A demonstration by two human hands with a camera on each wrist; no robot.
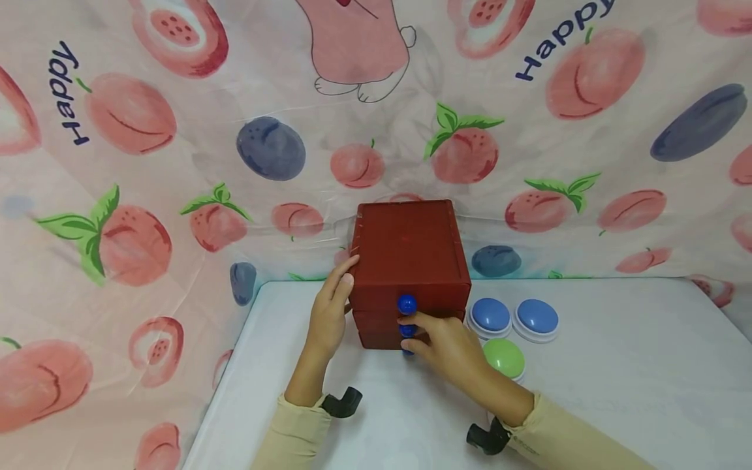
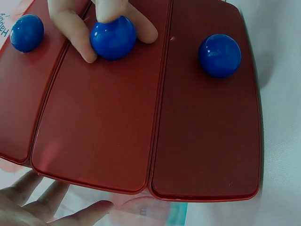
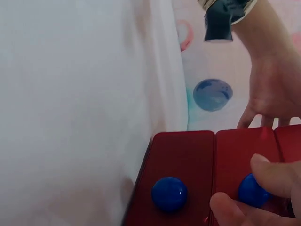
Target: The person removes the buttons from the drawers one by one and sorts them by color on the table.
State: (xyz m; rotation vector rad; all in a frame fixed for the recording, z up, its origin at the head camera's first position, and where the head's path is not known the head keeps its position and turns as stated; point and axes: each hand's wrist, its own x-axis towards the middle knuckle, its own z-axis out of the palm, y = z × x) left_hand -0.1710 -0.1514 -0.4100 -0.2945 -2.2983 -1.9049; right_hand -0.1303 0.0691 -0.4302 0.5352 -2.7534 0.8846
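Red drawers [image 2: 94,122] are apparently sitting closed, none opened yet; the right hand [image 1: 451,343] is pinching the middle blue knob [image 2: 114,42], the left hand [image 1: 326,316] lying spread along their left side.

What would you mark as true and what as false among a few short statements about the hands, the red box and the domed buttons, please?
1. The right hand grips the middle blue knob. True.
2. The left hand is at the left side of the red box. True.
3. The box has only one knob. False: three blue knobs show in the left wrist view.
4. All the domed buttons are green. False: one green button is beside two blue buttons.
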